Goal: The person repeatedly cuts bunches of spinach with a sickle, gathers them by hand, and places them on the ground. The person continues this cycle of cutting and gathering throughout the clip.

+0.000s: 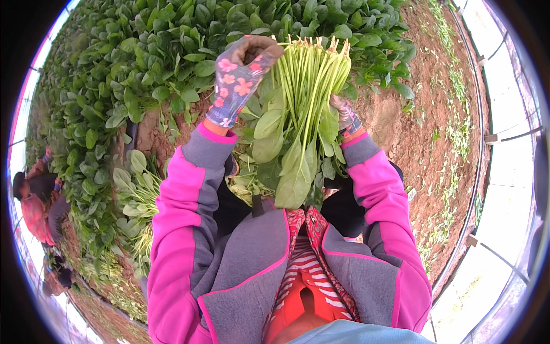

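Head view: person in pink/grey jacket, greens bed in front.
L hand (240,77): flowered glove, clenched on top of bunch (301,114) near cut stem ends.
R hand (345,116): gloved, mostly hidden behind bunch, gripping its side.
Bunch: held up in front of chest, stems up, leaves hanging down.
Done: full bunch gathered, stems evened; more cut greens in pile (137,192) on ground at left.
Left: bunch looks untied, can't see any band; bed (143,51) mostly unpicked.
Other: co-worker (37,203) far left, well apart.

No pkgs, labels, signs or screens in view.
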Demonstrator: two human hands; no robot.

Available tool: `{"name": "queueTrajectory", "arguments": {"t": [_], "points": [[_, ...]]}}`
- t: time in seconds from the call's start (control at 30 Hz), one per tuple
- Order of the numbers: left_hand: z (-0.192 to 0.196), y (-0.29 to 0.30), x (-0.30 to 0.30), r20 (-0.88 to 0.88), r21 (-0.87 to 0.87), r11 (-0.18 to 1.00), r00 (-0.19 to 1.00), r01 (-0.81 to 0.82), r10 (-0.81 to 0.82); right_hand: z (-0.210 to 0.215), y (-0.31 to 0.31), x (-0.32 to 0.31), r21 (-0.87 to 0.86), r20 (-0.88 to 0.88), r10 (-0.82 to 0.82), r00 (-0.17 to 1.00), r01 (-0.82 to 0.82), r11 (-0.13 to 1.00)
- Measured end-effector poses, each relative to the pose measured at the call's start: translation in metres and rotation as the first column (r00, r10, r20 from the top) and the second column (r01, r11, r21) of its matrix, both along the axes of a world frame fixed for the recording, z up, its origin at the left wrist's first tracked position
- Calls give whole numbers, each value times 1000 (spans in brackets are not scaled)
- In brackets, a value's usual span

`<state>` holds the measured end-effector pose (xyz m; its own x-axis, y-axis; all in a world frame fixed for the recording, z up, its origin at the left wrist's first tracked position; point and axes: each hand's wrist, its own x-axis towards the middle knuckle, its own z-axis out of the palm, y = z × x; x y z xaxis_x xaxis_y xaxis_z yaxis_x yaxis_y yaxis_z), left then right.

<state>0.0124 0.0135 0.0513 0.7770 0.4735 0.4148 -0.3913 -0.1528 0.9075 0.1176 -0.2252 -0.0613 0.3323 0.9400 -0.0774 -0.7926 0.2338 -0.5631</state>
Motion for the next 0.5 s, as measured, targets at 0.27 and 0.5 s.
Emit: {"name": "queueTrajectory", "arguments": {"t": [0.27, 0.5], "points": [[-5, 9, -3, -279, 371, 928, 958, 43, 67, 7, -1, -4, -72, 160, 28, 987, -17, 997], [-29, 32, 10, -117, 134, 990, 993, 43, -28, 5, 0, -8, -32, -29, -8, 1000, 7, 999]]}}
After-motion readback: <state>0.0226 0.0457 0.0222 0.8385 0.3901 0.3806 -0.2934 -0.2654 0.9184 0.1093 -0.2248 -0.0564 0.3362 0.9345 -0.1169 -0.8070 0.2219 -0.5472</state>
